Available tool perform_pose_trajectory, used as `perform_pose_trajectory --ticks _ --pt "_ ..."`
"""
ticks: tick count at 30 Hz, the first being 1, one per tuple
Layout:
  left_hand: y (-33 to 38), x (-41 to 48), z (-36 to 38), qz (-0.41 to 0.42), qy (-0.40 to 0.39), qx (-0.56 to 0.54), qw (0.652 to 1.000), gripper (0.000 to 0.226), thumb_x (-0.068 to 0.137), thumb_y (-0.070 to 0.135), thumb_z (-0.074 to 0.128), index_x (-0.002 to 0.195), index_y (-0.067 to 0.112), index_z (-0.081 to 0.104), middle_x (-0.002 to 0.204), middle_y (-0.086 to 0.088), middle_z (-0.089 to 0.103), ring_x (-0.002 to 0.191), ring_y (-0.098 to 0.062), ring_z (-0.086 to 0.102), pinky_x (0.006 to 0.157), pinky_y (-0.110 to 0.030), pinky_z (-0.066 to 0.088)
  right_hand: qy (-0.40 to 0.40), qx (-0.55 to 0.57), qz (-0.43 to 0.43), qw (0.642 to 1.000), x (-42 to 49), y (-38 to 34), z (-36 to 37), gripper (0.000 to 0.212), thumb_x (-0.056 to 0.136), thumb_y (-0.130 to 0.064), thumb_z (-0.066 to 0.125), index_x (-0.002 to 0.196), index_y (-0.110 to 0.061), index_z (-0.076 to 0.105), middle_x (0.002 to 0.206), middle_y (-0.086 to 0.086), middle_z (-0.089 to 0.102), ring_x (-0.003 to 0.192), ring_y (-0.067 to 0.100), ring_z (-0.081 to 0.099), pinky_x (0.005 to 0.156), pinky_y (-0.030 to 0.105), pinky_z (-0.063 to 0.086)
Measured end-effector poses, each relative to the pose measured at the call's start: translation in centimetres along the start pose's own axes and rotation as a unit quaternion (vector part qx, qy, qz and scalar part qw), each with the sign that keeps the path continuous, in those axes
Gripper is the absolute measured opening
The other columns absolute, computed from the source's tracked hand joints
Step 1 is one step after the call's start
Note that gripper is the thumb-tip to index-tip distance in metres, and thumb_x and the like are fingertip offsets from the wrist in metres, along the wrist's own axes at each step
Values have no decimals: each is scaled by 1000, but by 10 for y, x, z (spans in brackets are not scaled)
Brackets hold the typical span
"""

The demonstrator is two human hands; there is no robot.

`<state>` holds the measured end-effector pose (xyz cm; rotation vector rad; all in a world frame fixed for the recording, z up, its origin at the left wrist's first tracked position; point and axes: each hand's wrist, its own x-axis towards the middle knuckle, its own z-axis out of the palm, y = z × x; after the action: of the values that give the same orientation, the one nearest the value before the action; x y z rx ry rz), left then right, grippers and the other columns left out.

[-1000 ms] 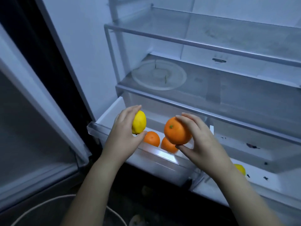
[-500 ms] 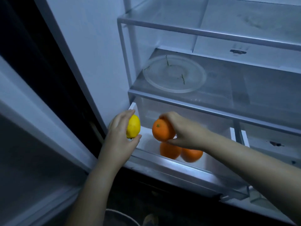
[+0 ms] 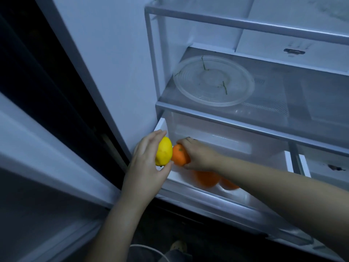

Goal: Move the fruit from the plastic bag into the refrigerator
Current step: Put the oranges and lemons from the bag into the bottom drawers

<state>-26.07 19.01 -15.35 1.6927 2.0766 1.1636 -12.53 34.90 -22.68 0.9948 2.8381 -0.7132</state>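
Lemon (image 3: 164, 154) sits clamped between left hand (image 3: 146, 167) fingers (image 3: 156, 136), orange (image 3: 179, 157) under curled right hand (image 3: 201, 157) fingers.

The right grip (image 3: 200, 157) has carried its orange (image 3: 178, 156) leftward and down, from above the front edge of the drawer (image 3: 264, 157) to its left end. That orange was apart from the lemon (image 3: 164, 154) a second ago and is now just beside it, perhaps touching. The left grip (image 3: 146, 167) has brought the lemon nearer the drawer's left wall.
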Motion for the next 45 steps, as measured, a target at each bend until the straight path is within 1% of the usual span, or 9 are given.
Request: perform_pose_trajectory --ticks 7,18,24,29,32,37,40,43,45 --pt "1 -1 0 -5 -3 3 1000 68 76 14 74 135 30 44 135 13 43 125 -2 39 98 -3 25 -28 5 8 1000 0 1 18 82 74 -27 77 141 -13 32 137 10 41 122 26 44 95 29 35" --pt "2 -1 0 -2 -1 11 1000 69 76 15 74 136 30 44 136 13 43 122 2 37 94 2 24 -36 -8 28 999 -5 0 24 92 69 -36 80 142 -18 28 141 5 39 122 24 44 92 34 41" --pt "2 0 1 5 4 7 1000 68 76 16 75 136 29 44 135 12 44 124 -3 40 94 1 25 -66 -21 32 997 -9 -5 8 101 70 -43 79 148 -16 20 147 8 31 131 26 37 104 39 39" --pt "5 1 2 28 10 7 1000 71 74 8 76 136 23 45 134 4 45 125 -9 42 100 -2 23 -70 -40 47 996 -37 -11 -35 84 84 -40 67 149 -17 19 153 8 26 137 25 30 109 34 30" --pt "8 1 3 42 22 29 998 73 71 5 77 136 18 45 134 0 46 126 -15 42 101 -4 20 -29 -45 50 997 -75 -14 -61 72 89 -38 60 148 -19 23 150 6 31 134 24 33 106 35 34" --pt "33 -2 17 83 24 59 995 72 70 4 77 134 11 46 136 -7 47 126 -21 41 104 -15 23 142 -106 34 983 -159 -11 -82 64 91 -38 57 145 -15 31 150 5 30 138 21 26 110 35 31" --pt "65 -6 36 107 3 50 993 73 71 7 78 135 13 45 136 -6 47 126 -19 40 104 -15 23 223 -111 34 968 -211 4 -80 57 91 -38 56 139 -11 41 143 9 40 133 25 36 107 37 36" --pt "101 -14 62 154 -29 35 987 72 73 10 77 136 14 43 136 -4 46 125 -20 41 105 -18 25 253 -101 62 960 -262 22 -73 55 91 -46 42 133 -11 46 137 9 47 127 25 42 107 35 35" --pt "126 -20 80 181 -52 18 982 72 74 12 77 136 14 42 137 -4 45 126 -18 40 105 -14 23 269 -101 79 955 -293 34 -67 52 91 -46 41 130 -12 49 134 7 49 124 24 45 103 34 38"
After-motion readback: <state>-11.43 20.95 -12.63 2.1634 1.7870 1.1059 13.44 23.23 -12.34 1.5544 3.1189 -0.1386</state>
